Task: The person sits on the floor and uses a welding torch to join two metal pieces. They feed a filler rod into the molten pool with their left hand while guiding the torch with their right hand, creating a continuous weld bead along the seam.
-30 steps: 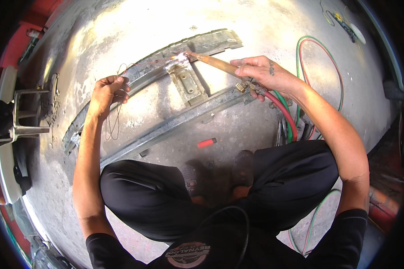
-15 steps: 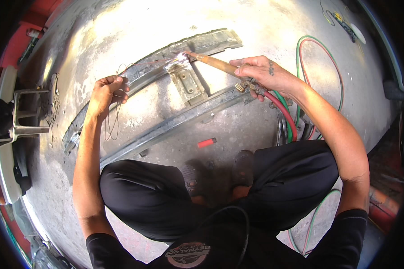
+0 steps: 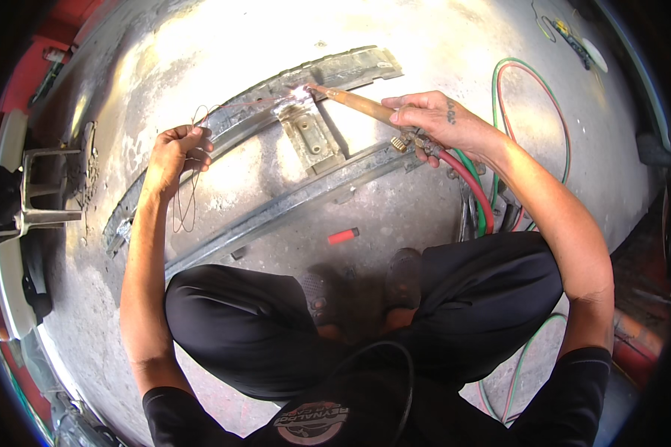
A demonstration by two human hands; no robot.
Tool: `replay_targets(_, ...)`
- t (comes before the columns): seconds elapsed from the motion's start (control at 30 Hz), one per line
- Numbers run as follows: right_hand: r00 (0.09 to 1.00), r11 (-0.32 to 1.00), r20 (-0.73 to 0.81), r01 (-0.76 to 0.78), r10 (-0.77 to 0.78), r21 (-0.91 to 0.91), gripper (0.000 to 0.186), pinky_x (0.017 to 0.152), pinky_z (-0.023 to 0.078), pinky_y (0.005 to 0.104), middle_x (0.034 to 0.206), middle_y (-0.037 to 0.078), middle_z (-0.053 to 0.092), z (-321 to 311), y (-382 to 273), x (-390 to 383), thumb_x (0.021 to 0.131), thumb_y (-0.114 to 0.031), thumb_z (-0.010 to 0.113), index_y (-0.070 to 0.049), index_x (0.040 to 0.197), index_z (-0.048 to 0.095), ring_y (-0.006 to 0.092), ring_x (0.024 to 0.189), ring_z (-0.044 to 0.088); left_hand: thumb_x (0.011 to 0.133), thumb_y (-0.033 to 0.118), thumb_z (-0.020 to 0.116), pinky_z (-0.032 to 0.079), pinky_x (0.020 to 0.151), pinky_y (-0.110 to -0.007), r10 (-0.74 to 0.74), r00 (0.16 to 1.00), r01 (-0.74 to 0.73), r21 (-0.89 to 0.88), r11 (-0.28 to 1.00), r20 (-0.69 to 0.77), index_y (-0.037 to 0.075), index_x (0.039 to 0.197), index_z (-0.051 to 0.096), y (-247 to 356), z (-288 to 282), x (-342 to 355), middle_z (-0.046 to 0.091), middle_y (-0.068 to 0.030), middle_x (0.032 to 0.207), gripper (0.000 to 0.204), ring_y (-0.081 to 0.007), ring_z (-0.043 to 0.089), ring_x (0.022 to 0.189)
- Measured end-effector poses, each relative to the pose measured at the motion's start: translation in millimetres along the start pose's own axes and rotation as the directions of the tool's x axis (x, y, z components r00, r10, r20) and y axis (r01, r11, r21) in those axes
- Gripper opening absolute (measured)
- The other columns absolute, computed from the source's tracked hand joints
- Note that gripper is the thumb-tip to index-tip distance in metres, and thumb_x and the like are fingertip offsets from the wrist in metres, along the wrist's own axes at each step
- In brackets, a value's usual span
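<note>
- Almost nothing has moved since the earlier frame: left hand (image 3: 177, 155) and right hand (image 3: 440, 123) keep position; glow (image 3: 302, 92) looks whiter.
- Left hand: fingers pinched on thin wire (image 3: 253, 101), its straight run pointing to 2 o'clock, toward the glow.
- Right hand: wrapped round torch (image 3: 358, 104), long axis 4 to 10 o'clock, tip at the glow.
- Glow sits where bracket (image 3: 312, 140) meets curved metal bar (image 3: 343, 72); both hands look about equally far off.
- Obscured: torch tip and wire end, in glare; bar, partly behind left hand.

Bracket (image 3: 311, 141) between beams (image 3: 276, 207); torch (image 3: 361, 106) to its right.
</note>
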State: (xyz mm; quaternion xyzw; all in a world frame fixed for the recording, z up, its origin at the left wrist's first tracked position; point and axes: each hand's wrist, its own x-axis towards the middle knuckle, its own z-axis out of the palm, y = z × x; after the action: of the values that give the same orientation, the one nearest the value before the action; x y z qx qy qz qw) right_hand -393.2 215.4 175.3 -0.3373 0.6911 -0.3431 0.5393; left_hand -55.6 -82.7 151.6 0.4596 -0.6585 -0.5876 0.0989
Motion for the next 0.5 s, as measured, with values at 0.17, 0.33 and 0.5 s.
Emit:
replay_targets(0.17,1.0,1.0,-0.008,0.0,0.0,-0.001,0.062,0.054,0.054,0.0293,0.096,0.009,0.067,2.1,-2.4,-0.8,0.099,-0.035,0.064,0.003,0.148,0.056,0.0133,0.064,0.064,0.106,0.018,0.062,0.059,0.057,-0.028,-0.001,1.0,0.001,-0.004,1.0,-0.004,-0.005,0.109,0.069,-0.7,-1.3,-0.3,0.073,-0.0107,0.083,0.024,-0.0158,0.068,0.061)
replay_targets(0.33,1.0,1.0,-0.007,-0.005,0.005,-0.016,0.062,0.055,0.054,0.0295,0.097,0.01,0.068,1.7,-1.9,0.5,0.099,-0.035,0.064,0.003,0.147,0.056,0.0137,0.064,0.064,0.106,0.018,0.062,0.059,0.057,-0.028,-0.005,1.0,0.005,-0.006,1.0,-0.004,-0.006,0.109,0.069,-0.7,-1.4,0.1,0.073,-0.0109,0.083,0.025,-0.0157,0.068,0.061)
replay_targets(0.5,1.0,1.0,-0.01,-0.012,0.012,-0.025,0.062,0.055,0.055,0.0297,0.103,0.012,0.068,1.5,-3.5,-0.8,0.099,-0.034,0.064,0.003,0.148,0.056,0.0139,0.064,0.064,0.106,0.019,0.06,0.057,0.059,-0.029,-0.002,1.0,0.002,0.006,1.0,0.005,-0.005,0.109,0.069,0.9,-1.3,-1.0,0.072,-0.01,0.084,0.025,-0.0156,0.067,0.063)
